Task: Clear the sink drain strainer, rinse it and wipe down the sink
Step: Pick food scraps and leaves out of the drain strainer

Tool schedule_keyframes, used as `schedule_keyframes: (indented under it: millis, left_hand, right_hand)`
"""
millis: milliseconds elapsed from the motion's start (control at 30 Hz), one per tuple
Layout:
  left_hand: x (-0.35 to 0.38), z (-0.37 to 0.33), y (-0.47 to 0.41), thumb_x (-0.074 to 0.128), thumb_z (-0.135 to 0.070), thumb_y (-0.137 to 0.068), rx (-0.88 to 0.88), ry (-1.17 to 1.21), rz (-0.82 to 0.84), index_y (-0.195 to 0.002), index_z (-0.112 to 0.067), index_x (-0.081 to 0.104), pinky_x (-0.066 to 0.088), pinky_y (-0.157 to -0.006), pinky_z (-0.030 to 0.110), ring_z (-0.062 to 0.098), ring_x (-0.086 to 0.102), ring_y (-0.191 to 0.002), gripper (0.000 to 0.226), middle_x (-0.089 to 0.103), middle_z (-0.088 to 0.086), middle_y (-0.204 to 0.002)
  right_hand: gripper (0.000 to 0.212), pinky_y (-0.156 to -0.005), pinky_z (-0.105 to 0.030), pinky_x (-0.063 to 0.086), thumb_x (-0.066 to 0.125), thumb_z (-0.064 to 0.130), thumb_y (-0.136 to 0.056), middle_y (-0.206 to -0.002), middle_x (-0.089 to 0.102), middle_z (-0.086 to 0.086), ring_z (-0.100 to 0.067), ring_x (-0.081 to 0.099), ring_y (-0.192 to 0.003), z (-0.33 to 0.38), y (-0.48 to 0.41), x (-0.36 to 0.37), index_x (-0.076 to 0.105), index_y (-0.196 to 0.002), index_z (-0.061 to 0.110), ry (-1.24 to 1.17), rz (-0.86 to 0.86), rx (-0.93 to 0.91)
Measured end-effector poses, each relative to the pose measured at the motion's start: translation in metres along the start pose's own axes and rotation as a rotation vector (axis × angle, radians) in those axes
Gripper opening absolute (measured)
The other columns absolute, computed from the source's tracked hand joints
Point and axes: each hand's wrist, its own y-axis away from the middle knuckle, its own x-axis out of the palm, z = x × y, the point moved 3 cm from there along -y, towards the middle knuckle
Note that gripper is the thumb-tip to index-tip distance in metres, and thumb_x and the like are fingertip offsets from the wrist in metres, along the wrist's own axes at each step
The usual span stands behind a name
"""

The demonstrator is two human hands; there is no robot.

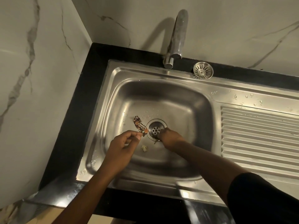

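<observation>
Legibly, "Happy Happy" wrapper (140, 127), pinched.

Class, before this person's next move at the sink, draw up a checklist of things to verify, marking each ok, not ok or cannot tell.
1. Strainer out of the drain: ok, it sits on the sink's back rim, right of the tap.
2. Wrapper secured: ok, the left hand pinches its near end.
3. Drain clear of litter: not ok, the right hand is at its near edge, where a dark scrap lies.
4. Basin floor clean: not ok, a pale crumb lies near the drain.
5. Tap off: ok, no water runs.
6. Cloth ready for wiping: cannot tell, none in view.
</observation>
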Motion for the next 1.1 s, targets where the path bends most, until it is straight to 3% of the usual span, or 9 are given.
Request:
schedule_keyframes:
  millis: [133,267,433,567,700,833,933,1000,1100]
  left_hand:
    - [-0.003,0.002,0.001,0.06,-0.046,-0.089,-0.002,0.011,0.004,-0.098,-0.042,0.076,0.057,-0.102,0.043,0.004,0.072,-0.105,0.019,0.077,-0.024,-0.104]
    - [-0.007,0.0,0.001,0.06,-0.054,-0.084,0.003,0.05,-0.008,-0.096,-0.052,0.075,0.058,-0.1,0.048,0.006,0.073,-0.104,0.019,0.078,-0.023,-0.104]
    - [-0.013,-0.002,0.003,0.061,-0.042,-0.089,0.009,0.095,-0.02,-0.092,-0.048,0.077,0.059,-0.098,0.048,0.004,0.073,-0.101,0.018,0.079,-0.02,-0.102]
    - [-0.018,0.003,0.005,0.062,-0.04,-0.093,0.003,0.086,-0.018,-0.101,-0.04,0.076,0.058,-0.1,0.049,0.007,0.073,-0.105,0.016,0.079,-0.018,-0.106]
    - [-0.023,0.005,0.007,0.061,-0.052,-0.088,0.011,0.072,-0.013,-0.103,-0.038,0.076,0.058,-0.1,0.049,0.009,0.072,-0.106,0.026,0.078,-0.015,-0.109]
    - [-0.027,0.009,0.009,0.057,-0.063,-0.078,-0.002,0.094,-0.019,-0.102,-0.041,0.075,0.058,-0.1,0.049,0.008,0.073,-0.106,0.037,0.078,-0.017,-0.107]
    - [-0.029,0.012,0.008,0.062,-0.054,-0.086,-0.008,0.102,-0.028,-0.1,-0.04,0.076,0.058,-0.1,0.048,0.006,0.073,-0.104,0.024,0.078,-0.018,-0.105]
    - [-0.031,0.014,0.008,0.064,-0.04,-0.093,-0.006,0.104,-0.036,-0.099,-0.039,0.076,0.058,-0.099,0.047,0.005,0.073,-0.101,0.013,0.079,-0.018,-0.103]
    - [-0.035,0.018,0.008,0.062,-0.041,-0.091,-0.021,0.095,-0.045,-0.096,-0.043,0.076,0.058,-0.101,0.045,0.006,0.073,-0.102,0.015,0.079,-0.019,-0.102]
  right_hand:
    - [0.033,-0.085,-0.038,0.055,0.05,0.022,-0.098,-0.123,0.067,-0.012,-0.032,0.068,-0.107,0.002,-0.001,-0.001,0.066,-0.126,0.019,-0.171,-0.083,0.143]
    - [0.034,-0.084,-0.032,0.051,0.056,0.037,-0.095,-0.126,0.067,-0.008,-0.03,0.066,-0.11,0.008,0.005,-0.014,0.069,-0.126,0.032,-0.366,-0.162,0.169]
    - [0.028,-0.074,-0.012,0.043,0.073,0.023,-0.09,-0.108,0.073,0.004,-0.013,0.064,-0.097,0.033,0.012,-0.025,0.077,-0.118,0.02,-0.709,-0.094,0.056]
    - [0.023,-0.09,-0.034,0.055,0.075,0.029,-0.087,-0.115,0.07,-0.002,-0.019,0.065,-0.103,0.061,0.016,-0.01,0.077,-0.108,0.021,-0.624,-0.031,-0.008]
    - [0.02,-0.077,-0.029,0.049,0.075,0.022,-0.088,-0.113,0.069,-0.006,-0.025,0.067,-0.1,0.078,0.015,0.0,0.071,-0.107,0.016,-0.497,-0.107,0.031]
    - [0.019,-0.08,-0.031,0.051,0.073,0.017,-0.091,-0.11,0.069,-0.006,-0.024,0.067,-0.099,0.079,0.011,0.004,0.072,-0.109,0.015,-0.481,-0.103,0.034]
    - [0.016,-0.073,-0.026,0.045,0.075,0.017,-0.087,-0.102,0.072,-0.005,-0.02,0.066,-0.09,0.072,0.003,-0.009,0.075,-0.104,0.017,-0.6,-0.154,0.069]
    - [0.021,-0.072,-0.027,0.05,0.078,0.015,-0.082,-0.097,0.073,-0.002,-0.018,0.067,-0.087,0.064,-0.005,-0.025,0.074,-0.103,0.018,-0.688,-0.237,0.117]
    - [0.038,-0.076,-0.034,0.059,0.079,0.014,-0.08,-0.104,0.074,-0.003,-0.023,0.07,-0.091,0.058,-0.021,-0.05,0.064,-0.114,0.021,-0.707,-0.261,0.15]
